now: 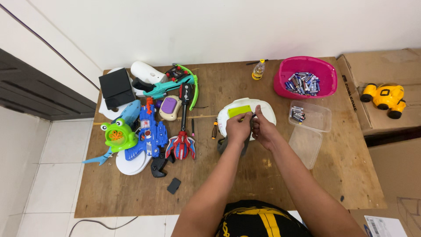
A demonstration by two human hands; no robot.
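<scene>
Left hand: the left hand [238, 128] is curled over the near left edge of a white toy [246, 113], fingers closed on its shell.
Right hand: the right hand [263, 129] pinches a thin dark tool [251, 116], likely a small screwdriver, with its tip at the yellow-green panel [240, 110] on the toy; what the tip meets I cannot tell.
Toy position: it lies flat in the middle of the wooden table [131, 193], just left of a clear plastic tub [310, 116].
Handling: the toy looks like hollow hard plastic, so probably light, stiff and a bit slick; it could skate on the wood under a push. The rounded rim looks the best place to hold it, away from the panel. The panel seems thin and could crack if levered.
Around it: a pink bowl [305, 77] of batteries sits far right, a small bottle [258, 70] far centre, a heap of toys on the left with a green frog [117, 134] and a blue toy gun [148, 137]. An orange-handled screwdriver [214, 130] lies just left of the hands.
Hard to see: the hands cover the toy's near half, and a dark part beneath them is unclear. A yellow toy car [386, 97] rests on a cardboard box off the table's right.
</scene>
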